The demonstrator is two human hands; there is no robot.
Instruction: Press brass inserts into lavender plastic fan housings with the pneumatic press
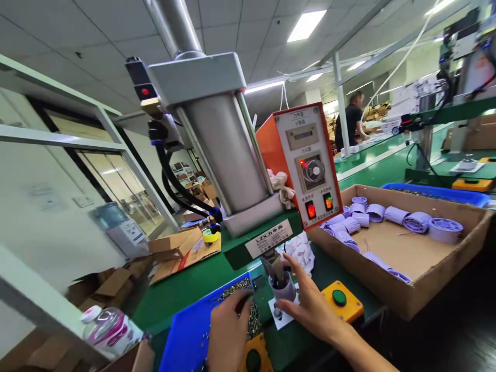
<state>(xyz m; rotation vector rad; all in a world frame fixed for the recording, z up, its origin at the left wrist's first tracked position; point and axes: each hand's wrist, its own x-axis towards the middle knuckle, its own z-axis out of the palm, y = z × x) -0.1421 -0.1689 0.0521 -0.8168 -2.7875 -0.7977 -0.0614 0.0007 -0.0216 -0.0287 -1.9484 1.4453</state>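
Observation:
A pneumatic press (228,150) stands in front of me, its narrow tool pointing down into a light purple plastic cylinder (284,289). That cylinder sits on a white plate (282,321) on the green bench. My right hand (310,302) is beside the cylinder, thumb and forefinger spread apart around its right side; I cannot tell if they touch it. Over a blue tray (182,333) of small metal parts (253,323), my left hand (228,328) has its fingers curled together. What they hold, if anything, is hidden.
Two yellow boxes with green buttons flank the plate, a right one (344,301) and a left one (258,356). A cardboard box (422,268) of purple cylinders lies right of the orange control box (298,165). A plastic bottle (110,328) is at lower left. A person (349,121) stands far back.

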